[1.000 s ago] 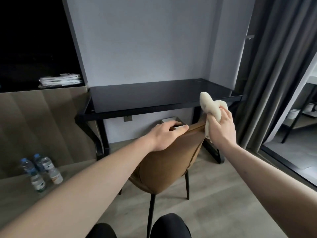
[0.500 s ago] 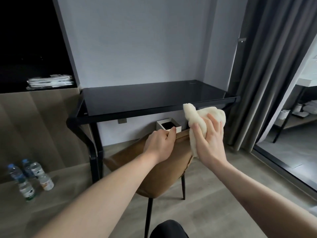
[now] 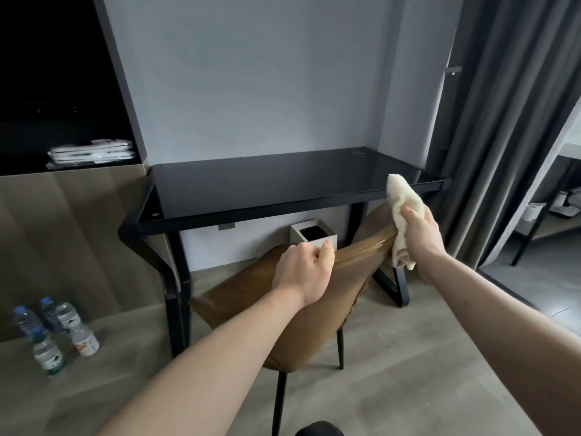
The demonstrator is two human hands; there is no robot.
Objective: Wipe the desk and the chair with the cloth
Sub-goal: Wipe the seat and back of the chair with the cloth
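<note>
Small white bin (image 3: 313,235) under the black desk (image 3: 267,187): dark interior, contents indiscernible. Left hand (image 3: 303,271) grips the top edge of the brown chair (image 3: 317,325), fingers curled over it. Right hand (image 3: 421,236) clamps the cream cloth (image 3: 403,199) against the chair's right upper edge; the chair seat is hidden. Water bottles (image 3: 53,332) stand on the floor at left.

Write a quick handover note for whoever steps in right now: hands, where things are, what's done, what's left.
Left hand grips the top edge of the brown chair, steadying it.
Right hand holds the cream cloth against the right end of the chair's top edge.
Chair stands in front of the black desk, its back towards you.
Done: cannot tell how much is wiped.
Left: finish the chair back and seat; check the desk top.
</note>
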